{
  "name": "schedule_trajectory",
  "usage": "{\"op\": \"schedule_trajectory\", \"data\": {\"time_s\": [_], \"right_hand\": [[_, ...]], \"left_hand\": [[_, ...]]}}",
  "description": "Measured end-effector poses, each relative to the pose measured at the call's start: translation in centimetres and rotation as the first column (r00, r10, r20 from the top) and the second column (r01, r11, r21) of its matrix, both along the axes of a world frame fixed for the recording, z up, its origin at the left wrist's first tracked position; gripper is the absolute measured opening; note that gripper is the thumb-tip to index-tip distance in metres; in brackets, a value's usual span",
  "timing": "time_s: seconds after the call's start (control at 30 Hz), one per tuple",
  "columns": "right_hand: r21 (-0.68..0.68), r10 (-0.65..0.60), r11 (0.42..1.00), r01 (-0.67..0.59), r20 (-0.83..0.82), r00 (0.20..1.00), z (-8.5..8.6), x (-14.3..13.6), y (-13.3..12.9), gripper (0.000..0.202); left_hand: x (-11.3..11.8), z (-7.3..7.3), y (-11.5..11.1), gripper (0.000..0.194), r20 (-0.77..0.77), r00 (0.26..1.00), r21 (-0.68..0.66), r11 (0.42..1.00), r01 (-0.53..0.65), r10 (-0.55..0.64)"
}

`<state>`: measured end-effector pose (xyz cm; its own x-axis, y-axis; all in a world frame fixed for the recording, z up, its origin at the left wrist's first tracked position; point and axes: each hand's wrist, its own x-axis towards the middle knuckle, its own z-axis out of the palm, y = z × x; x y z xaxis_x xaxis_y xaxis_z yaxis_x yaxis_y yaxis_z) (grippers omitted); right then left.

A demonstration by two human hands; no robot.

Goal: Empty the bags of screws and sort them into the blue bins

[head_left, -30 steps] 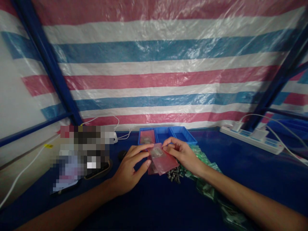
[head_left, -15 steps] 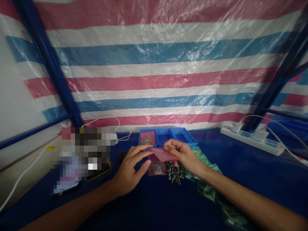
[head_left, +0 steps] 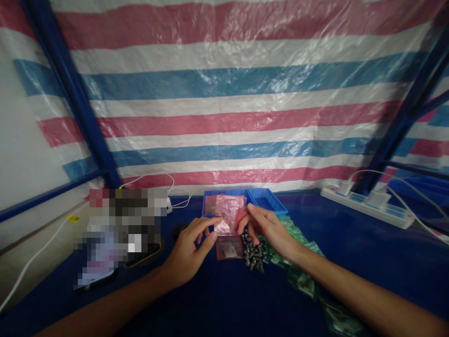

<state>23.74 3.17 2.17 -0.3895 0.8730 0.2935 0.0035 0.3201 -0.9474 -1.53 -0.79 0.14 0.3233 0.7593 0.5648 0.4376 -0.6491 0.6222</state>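
A small pink plastic bag [head_left: 228, 213] is raised upright between my hands, its face towards me. My right hand [head_left: 270, 229] pinches it by the right edge, some fingers partly behind the film. My left hand [head_left: 191, 245] has thumb and index finger apart, with the index fingertip touching the bag's left side. Below it on the table lies another pink bag [head_left: 229, 248] with small pale contents that I cannot make out. A pile of dark metal screw-like parts [head_left: 254, 255] sits just under my right hand.
Blue trays [head_left: 268, 201] stand behind the hands; the left one holds a pink bag. Green bags [head_left: 303, 281] with parts spread beneath my right forearm. A white power strip [head_left: 366, 206] lies at right. On the left are a phone [head_left: 143, 252] and blurred items.
The pink bag was tilted nearly flat, and now stands upright with its face showing. My right fingers have shifted along its right edge; the left hand is slightly lower.
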Motion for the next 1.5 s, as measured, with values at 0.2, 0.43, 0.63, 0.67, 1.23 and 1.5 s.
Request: {"op": "schedule_trajectory", "data": {"time_s": [0.2,0.43,0.63,0.67,1.23,1.5], "right_hand": [[0.043,0.027,0.999,-0.030,0.067,0.997,-0.4,0.0,0.0,0.042],[0.074,0.015,0.997,-0.025,0.124,0.992,-1.1,0.2,0.0,0.046],[0.120,-0.072,0.991,0.058,0.120,0.990,-1.2,0.2,-0.1,0.033],[0.112,-0.077,0.992,0.064,0.117,0.990,-1.1,0.2,-0.2,0.031],[0.122,-0.005,0.992,-0.012,0.140,0.990,-0.5,0.3,-0.6,0.029],[0.082,0.100,0.990,-0.116,0.181,0.978,-0.3,-0.1,-1.2,0.023]], "left_hand": [[0.1,0.2,-0.1,0.033,-0.013,0.999,0.010,0.999,0.051,-0.051],[0.2,0.6,-0.7,0.033,-0.052,0.991,0.046,0.991,0.122,-0.120],[0.3,0.4,-0.5,0.034,-0.037,0.993,0.033,0.993,0.116,-0.115],[0.3,0.4,-0.4,0.034,-0.026,0.993,0.030,0.993,0.115,-0.114],[0.1,-0.1,0.6,0.027,0.001,1.000,0.069,0.998,-0.008,0.008],[0.4,-0.4,0.5,0.038,0.131,0.991,-0.171,0.985,-0.009,0.032]]}}
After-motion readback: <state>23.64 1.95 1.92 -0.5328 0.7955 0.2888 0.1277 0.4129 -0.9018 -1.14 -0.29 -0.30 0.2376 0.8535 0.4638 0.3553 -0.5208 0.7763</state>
